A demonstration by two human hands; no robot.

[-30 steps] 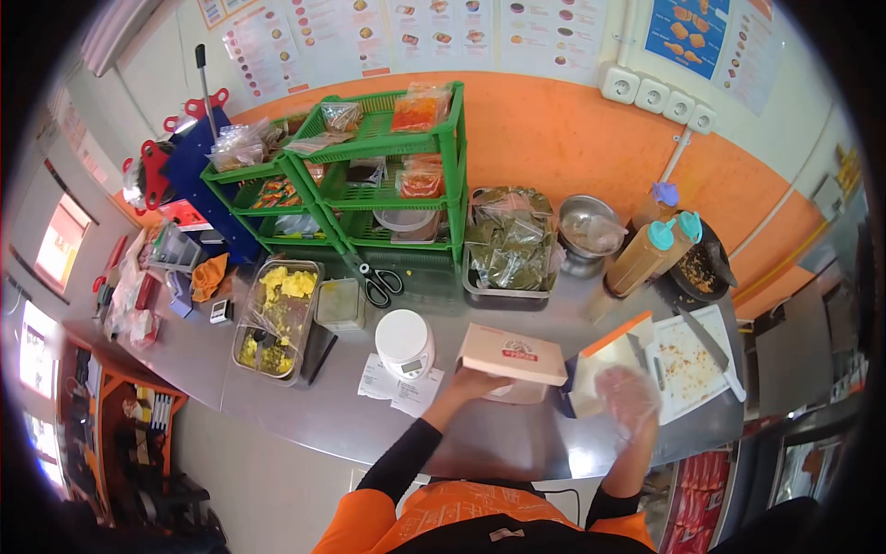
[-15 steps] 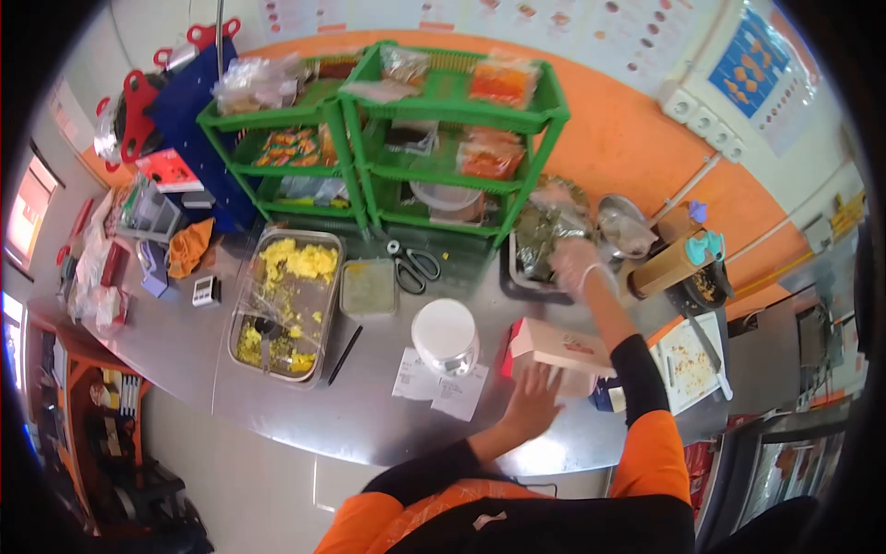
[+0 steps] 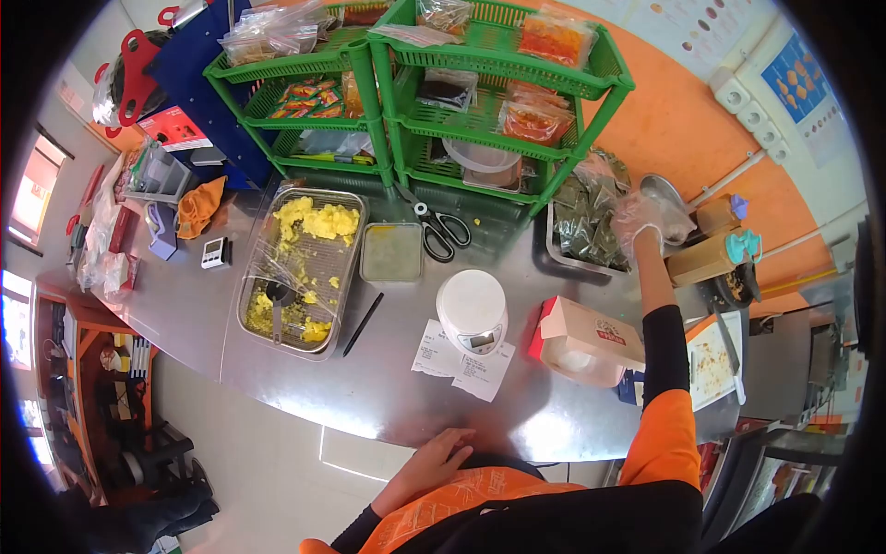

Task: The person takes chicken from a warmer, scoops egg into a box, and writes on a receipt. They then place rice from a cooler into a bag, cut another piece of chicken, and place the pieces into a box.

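My right hand, in a clear plastic glove, reaches between a metal tray of dark leafy pieces under plastic and a metal bowl with clear plastic in it. Its fingertips overlap the tray's right edge, and I cannot tell whether they grip anything. My bare left hand hovers at the table's front edge, near my apron, fingers loosely stretched and nothing in them. Below my right forearm a red and white paper box stands with its lid up, something white inside.
A white kitchen scale stands on printed receipts. To the left are a steel tray of yellow food, a lidded container, scissors and a black pen. Green shelves rise behind. A knife lies on a cutting board.
My right hand has moved from over the leafy tray to its right, by the bowl. My left hand has left the paper box and drawn back toward my body. The view has shifted.
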